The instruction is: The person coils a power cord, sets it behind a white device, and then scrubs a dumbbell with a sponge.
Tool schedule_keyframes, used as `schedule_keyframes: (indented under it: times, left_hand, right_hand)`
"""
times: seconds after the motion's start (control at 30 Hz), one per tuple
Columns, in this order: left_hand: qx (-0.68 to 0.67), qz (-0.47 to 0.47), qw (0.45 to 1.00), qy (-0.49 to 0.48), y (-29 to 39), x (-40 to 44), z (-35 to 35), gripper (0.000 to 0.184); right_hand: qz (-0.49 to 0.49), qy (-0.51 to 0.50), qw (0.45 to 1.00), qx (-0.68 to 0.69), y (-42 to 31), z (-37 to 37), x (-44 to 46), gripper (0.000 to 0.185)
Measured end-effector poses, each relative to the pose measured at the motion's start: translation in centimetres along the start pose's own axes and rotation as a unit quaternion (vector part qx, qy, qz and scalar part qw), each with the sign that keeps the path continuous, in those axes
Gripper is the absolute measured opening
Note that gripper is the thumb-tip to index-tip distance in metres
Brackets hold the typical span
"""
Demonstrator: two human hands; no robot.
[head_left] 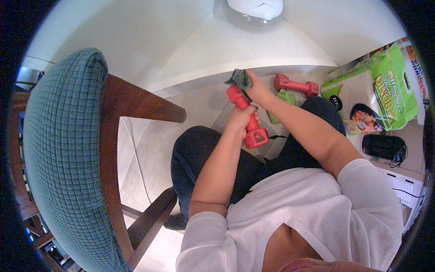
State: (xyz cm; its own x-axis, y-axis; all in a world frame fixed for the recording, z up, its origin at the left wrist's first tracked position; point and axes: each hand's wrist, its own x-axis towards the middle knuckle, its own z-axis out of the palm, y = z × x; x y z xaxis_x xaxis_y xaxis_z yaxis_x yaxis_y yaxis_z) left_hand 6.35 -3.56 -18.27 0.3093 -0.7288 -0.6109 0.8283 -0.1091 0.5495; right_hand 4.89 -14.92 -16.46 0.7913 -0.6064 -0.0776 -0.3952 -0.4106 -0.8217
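My left hand [244, 120] is wrapped around the handle of a red dumbbell [256, 137], which is tilted above my lap with dark marks on its near head. My right hand [258, 90] grips a dark green cloth [239, 79] beside the dumbbell's far head, and the cloth seems to touch it. A second red dumbbell [297, 85] lies on the floor past my right forearm. Close to it, partly hidden by that forearm, is a light green cloth or packet [286, 97].
To the left stands a wooden chair [111, 97] with a teal padded cover. A green-and-clear food bag [385, 90] and a black corded device [384, 148] sit on the right, near a white slotted unit [398, 177]. A white cable [136, 154] crosses the tiled floor.
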Motion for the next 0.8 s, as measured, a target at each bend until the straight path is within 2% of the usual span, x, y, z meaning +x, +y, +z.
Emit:
schedule_keyframes:
  times: [0.07,0.17,0.27,0.3,0.4,0.43,0.53,0.57,0.67,0.77,0.8]
  left_hand:
    - [0.004,-0.007,1.000,0.005,0.0,0.0,0.0,0.013]
    - [0.046,0.015,0.998,0.039,-0.1,-0.1,0.4,0.014]
    - [0.060,0.008,0.998,0.016,0.2,0.0,0.4,0.019]
    - [0.051,0.002,0.999,0.009,0.1,0.0,0.3,0.019]
    - [0.025,-0.007,1.000,-0.006,0.1,0.1,0.0,0.019]
    - [0.020,-0.007,1.000,-0.011,0.1,0.1,0.0,0.018]
    - [0.037,-0.008,0.999,-0.015,0.4,-0.2,0.2,0.015]
    - [0.047,-0.008,0.999,-0.014,0.4,-0.4,0.3,0.013]
    - [0.067,0.005,0.998,-0.005,0.7,-0.9,0.3,0.011]
    - [0.055,-0.005,0.998,0.007,0.9,-1.3,0.7,0.010]
    - [0.063,-0.003,0.998,0.004,0.7,-1.1,0.6,0.009]
  right_hand:
    - [-0.053,0.068,0.996,0.009,1.8,0.9,0.7,0.046]
    - [0.167,0.068,0.963,0.198,3.7,0.1,3.2,0.042]
    - [0.147,-0.002,0.880,0.451,1.6,-3.4,2.4,0.019]
    - [0.143,-0.038,0.871,0.468,1.3,-4.1,2.4,0.023]
    - [0.081,-0.144,0.935,0.314,-0.3,-5.4,0.9,0.030]
    - [0.074,-0.213,0.940,0.256,-1.3,-5.8,0.4,0.043]
    - [0.003,-0.203,0.978,0.047,-1.0,-4.5,-0.1,0.051]
    - [-0.006,-0.243,0.962,0.128,-0.8,-4.4,0.3,0.057]
    - [-0.002,-0.242,0.970,0.021,0.2,-3.5,0.7,0.071]
    - [-0.017,-0.157,0.986,-0.055,-1.3,-3.3,-0.5,0.063]
    - [-0.038,-0.160,0.985,-0.042,-0.5,-2.7,-0.1,0.059]
